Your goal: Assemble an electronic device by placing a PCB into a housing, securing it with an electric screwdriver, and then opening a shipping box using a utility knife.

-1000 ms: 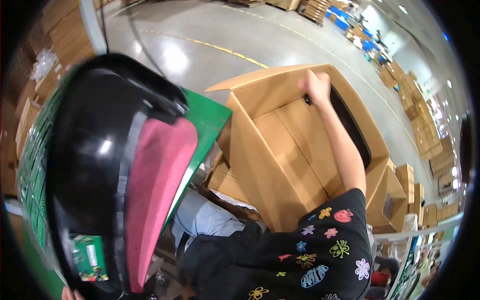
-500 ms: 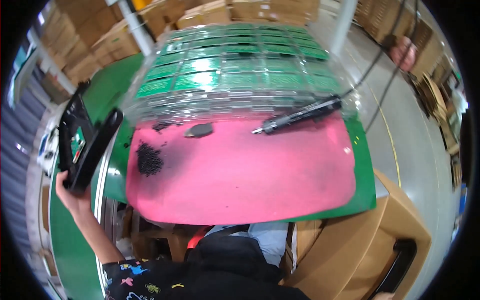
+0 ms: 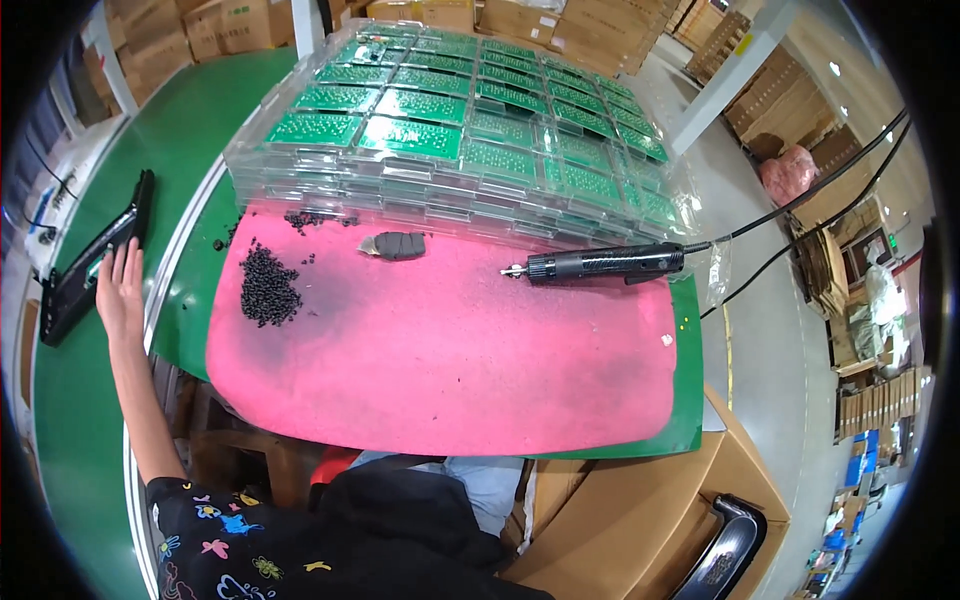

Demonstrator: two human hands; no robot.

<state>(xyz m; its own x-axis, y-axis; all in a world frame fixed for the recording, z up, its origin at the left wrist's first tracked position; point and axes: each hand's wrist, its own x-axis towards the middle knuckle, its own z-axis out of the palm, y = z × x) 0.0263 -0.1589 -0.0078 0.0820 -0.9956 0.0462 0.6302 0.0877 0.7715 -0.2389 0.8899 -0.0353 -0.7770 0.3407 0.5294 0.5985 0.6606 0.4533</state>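
My left hand (image 3: 122, 295) is open, its fingers stretched out and apart from any grip. It is beside a long black plastic housing (image 3: 75, 300) on the green conveyor belt at the left; a bit of green board shows by the fingertips. Whether they touch the housing I cannot tell. At the lower right, a glossy black curved plastic part (image 3: 722, 555) is at the open cardboard box (image 3: 620, 525). My right hand is out of view. A black electric screwdriver (image 3: 605, 264) lies on the pink mat (image 3: 480, 350), its bit pointing left.
Stacked clear trays of green circuit boards (image 3: 420, 105) stand behind the mat. A pile of small black screws (image 3: 268, 288) and a dark wrapped piece (image 3: 398, 246) lie on the mat. The screwdriver's cable (image 3: 790, 210) runs up to the right.
My left hand has let go of the black housing, which now lies on the belt. The view has shifted, and my right hand has gone out of sight below the black part.
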